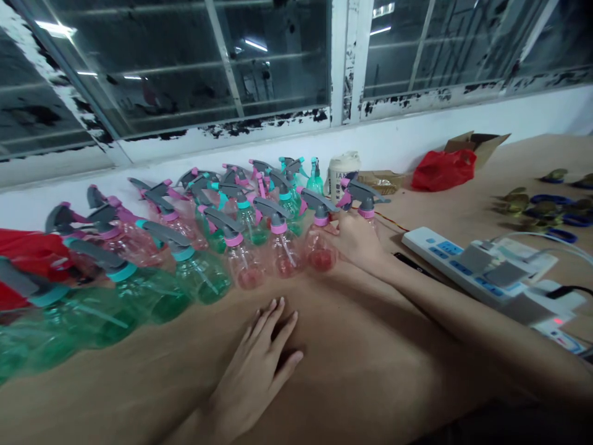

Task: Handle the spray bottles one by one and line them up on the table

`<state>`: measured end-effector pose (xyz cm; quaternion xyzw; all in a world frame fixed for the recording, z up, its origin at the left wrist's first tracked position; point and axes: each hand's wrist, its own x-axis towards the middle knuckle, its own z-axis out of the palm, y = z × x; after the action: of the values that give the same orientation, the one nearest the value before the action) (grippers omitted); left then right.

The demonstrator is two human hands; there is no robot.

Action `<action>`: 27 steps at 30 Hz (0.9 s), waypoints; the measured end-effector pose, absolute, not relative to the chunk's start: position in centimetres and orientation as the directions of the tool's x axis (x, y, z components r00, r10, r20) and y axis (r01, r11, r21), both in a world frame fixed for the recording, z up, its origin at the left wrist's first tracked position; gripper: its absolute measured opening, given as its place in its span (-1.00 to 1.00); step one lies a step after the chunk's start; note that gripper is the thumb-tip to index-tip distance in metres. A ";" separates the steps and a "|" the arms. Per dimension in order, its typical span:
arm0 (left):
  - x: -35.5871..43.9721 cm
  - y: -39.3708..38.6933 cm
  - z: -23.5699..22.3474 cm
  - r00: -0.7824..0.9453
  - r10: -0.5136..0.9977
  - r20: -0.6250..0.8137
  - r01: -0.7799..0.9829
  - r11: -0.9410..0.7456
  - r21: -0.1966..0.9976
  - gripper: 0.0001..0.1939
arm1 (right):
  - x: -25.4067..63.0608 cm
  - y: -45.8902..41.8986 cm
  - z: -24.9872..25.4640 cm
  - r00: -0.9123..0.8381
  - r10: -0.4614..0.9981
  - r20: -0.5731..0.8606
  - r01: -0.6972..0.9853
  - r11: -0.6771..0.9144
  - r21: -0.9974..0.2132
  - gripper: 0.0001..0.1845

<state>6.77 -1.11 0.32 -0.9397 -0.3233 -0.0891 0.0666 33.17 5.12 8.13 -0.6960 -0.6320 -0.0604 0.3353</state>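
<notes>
My left hand [257,364] lies flat on the brown table top, fingers stretched out, holding nothing. My right hand [359,238] reaches forward to the right end of the front row. Its fingers are closed around a clear pink spray bottle [369,217] with a grey and pink trigger head; the hand hides most of the bottle's body. Just left of it and close to the fingers stands another pink spray bottle [321,253]. More pink spray bottles [285,253] and green spray bottles [201,272] stand upright in rows to the left.
Right of my forearm lies a white power strip [433,244] with chargers and cables. Behind stand a cream cup [343,167], a red plastic bag [442,170] and an open cardboard box [484,148]. Brass-coloured parts [514,201] lie far right; another red bag [32,259] is at left.
</notes>
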 end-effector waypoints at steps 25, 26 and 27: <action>13.2 0.6 2.8 0.762 0.587 0.272 0.541 -0.809 0.232 -0.61 | 41.5 5.7 5.6 0.287 0.829 0.480 0.750 0.117 -0.651 -0.67; 13.4 0.6 2.9 0.762 0.585 0.277 0.532 -0.810 0.247 -0.62 | 41.5 5.7 5.8 0.300 0.827 0.475 0.751 0.102 -0.652 -0.69; 13.5 0.6 2.9 0.761 0.584 0.282 0.525 -0.810 0.262 -0.62 | 41.4 5.5 6.0 0.323 0.820 0.473 0.753 0.080 -0.653 -0.69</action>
<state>13.48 0.59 2.91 -0.9346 -0.2968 -0.1774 -0.0838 41.43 5.50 6.04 -0.6773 -0.5806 0.0368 0.4504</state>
